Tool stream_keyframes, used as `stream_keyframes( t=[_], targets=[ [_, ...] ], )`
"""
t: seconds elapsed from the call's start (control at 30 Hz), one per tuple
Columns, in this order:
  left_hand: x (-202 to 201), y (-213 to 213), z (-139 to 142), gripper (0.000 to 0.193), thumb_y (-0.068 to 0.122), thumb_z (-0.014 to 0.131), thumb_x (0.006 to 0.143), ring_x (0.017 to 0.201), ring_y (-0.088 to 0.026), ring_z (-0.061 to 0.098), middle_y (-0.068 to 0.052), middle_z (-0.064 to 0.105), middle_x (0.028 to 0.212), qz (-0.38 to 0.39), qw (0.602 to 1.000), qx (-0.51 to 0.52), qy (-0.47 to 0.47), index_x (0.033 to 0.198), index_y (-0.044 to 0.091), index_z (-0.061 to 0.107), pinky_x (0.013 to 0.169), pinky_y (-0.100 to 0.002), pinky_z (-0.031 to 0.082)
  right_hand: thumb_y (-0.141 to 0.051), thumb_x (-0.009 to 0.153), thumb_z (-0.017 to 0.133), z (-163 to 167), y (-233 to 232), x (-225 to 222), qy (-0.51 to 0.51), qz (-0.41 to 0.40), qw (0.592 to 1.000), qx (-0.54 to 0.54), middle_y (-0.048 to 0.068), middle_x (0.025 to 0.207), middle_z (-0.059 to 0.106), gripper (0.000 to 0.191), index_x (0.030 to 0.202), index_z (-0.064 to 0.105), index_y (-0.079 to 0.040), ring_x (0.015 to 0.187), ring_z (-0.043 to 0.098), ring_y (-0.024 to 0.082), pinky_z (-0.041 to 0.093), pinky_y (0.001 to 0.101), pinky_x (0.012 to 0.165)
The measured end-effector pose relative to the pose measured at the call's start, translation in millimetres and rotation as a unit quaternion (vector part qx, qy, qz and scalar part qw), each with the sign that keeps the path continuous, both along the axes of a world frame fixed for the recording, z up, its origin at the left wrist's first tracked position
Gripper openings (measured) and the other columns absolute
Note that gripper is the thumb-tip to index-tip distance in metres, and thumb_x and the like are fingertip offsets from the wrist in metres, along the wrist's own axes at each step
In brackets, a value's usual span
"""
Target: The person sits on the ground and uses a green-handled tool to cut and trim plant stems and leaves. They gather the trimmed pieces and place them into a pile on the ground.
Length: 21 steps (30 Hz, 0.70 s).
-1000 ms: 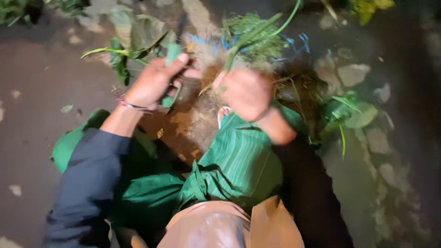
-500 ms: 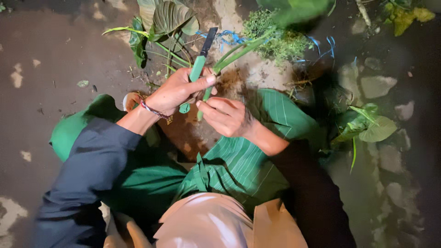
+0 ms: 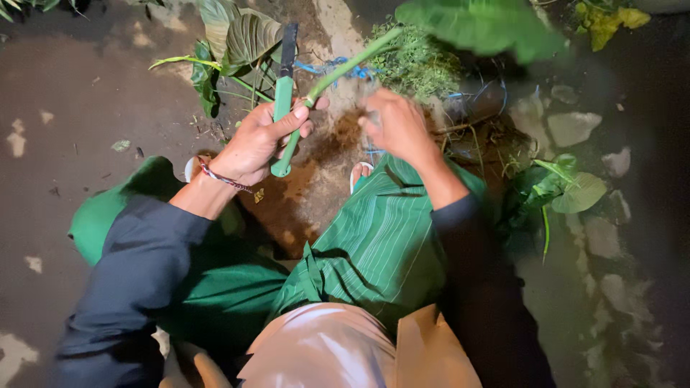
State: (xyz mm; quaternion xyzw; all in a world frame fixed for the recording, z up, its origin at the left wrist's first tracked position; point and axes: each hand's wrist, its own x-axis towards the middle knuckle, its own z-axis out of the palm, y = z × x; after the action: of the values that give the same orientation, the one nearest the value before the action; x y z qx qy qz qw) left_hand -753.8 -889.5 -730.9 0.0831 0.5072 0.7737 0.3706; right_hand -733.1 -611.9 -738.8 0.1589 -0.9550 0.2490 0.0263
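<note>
Glossy green plastic knife handle (image 3: 282,108) – dark matt blade – striped green cloth (image 3: 381,244).

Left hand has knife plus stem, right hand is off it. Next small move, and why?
Probably bring the right hand back onto the leaf stem. The left hand grips the green-handled knife and pins the stem's lower end with its thumb, while the big leaf at the far end hangs unsupported. The right hand is blurred, apparently holding nothing.

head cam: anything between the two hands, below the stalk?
Nothing held there. Between the left hand and the right hand, under the green stalk, the head view shows only bare brown ground.
</note>
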Motion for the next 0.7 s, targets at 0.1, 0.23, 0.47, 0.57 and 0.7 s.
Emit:
stream_keyframes(
  t=[0.1,0.23,0.47,0.57,0.7],
  targets=[
    [4,2,4,0.042,0.031,0.061,0.104,0.057,-0.001,0.037,0.01,0.056,0.082,-0.009,1.0,0.014,-0.01,0.137,0.007,0.064,0.05,-0.02,0.029,-0.017,0.086,0.082,-8,-5,-19,-0.106,-0.07,0.99,-0.057,0.006,0.086,0.07,0.078,0.15,0.039,-0.007,0.072,0.068,0.021,0.057,0.0356,0.065],
    [8,8,10,0.045,0.034,0.058,0.104,0.056,-0.001,0.034,0.009,0.054,0.081,-0.023,0.999,0.023,-0.011,0.139,0.006,0.063,0.048,-0.019,0.028,-0.016,0.084,0.075,-28,-22,-37,-0.148,-0.033,0.971,-0.182,0.006,0.085,0.069,0.095,0.161,0.021,-0.017,0.071,0.067,0.019,0.059,0.0322,0.064],
    [7,5,21,0.053,0.031,0.057,0.108,0.065,-0.001,0.036,0.008,0.047,0.083,-0.043,0.992,0.112,-0.048,0.15,0.0,0.053,0.055,-0.018,0.031,-0.001,0.101,0.066,-54,-14,-56,0.071,0.099,0.993,-0.009,0.008,0.094,0.071,0.038,0.127,0.054,-0.026,0.081,0.07,0.02,0.055,0.0317,0.068],
    [6,-1,22,0.053,0.031,0.055,0.108,0.066,-0.002,0.037,0.006,0.047,0.084,-0.048,0.987,0.141,-0.055,0.149,-0.002,0.05,0.057,-0.019,0.033,-0.038,0.109,0.072,-49,-12,-70,-0.151,-0.106,0.977,0.103,0.015,0.089,0.066,0.045,0.126,0.052,-0.001,0.079,0.069,0.028,0.058,0.043,0.072],
    [9,0,27,0.055,0.033,0.055,0.109,0.067,-0.005,0.038,0.007,0.043,0.079,-0.075,0.985,0.149,-0.053,0.149,-0.005,0.051,0.059,-0.022,0.035,-0.027,0.084,0.077,-41,-22,-88,0.125,-0.07,0.985,-0.094,0.017,0.095,0.067,0.085,0.15,0.032,0.002,0.083,0.07,0.028,0.062,0.0401,0.072]
  ],
)
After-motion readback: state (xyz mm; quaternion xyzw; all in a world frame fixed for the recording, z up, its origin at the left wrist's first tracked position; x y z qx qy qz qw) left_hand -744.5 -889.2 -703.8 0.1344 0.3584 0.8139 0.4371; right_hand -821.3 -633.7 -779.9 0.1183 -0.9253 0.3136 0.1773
